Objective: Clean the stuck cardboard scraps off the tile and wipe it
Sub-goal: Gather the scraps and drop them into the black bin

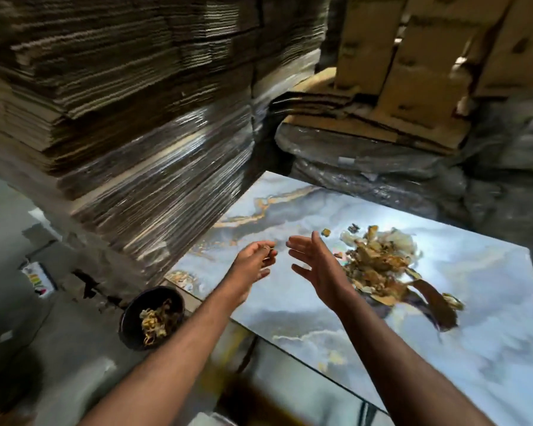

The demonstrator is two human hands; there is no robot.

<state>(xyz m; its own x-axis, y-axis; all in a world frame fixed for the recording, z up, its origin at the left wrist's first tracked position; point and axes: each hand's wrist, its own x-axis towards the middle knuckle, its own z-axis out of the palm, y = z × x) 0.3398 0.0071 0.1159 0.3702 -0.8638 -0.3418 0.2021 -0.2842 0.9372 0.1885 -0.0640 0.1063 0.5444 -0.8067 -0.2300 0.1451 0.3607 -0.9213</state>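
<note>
Cardboard scraps (379, 265) lie in a heap stuck on the glossy marble-patterned tile (443, 348), to the right of my hands. My left hand (254, 259) hangs above the tile's left edge with its fingers pinching a small scrap (270, 249), and my right hand (316, 265) has its fingers spread apart, holding nothing. On the floor at near left stands a dark bowl (130, 321) with scraps inside.

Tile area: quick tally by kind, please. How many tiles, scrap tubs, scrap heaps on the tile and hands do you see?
Marbled tile: 1
Black tub with scraps in it, on the floor left of the tile: 1
Main scrap heap on the tile: 1, plus a few loose bits
Hands: 2, left hand pinching a small scrap, right hand open
Total: 5
</note>
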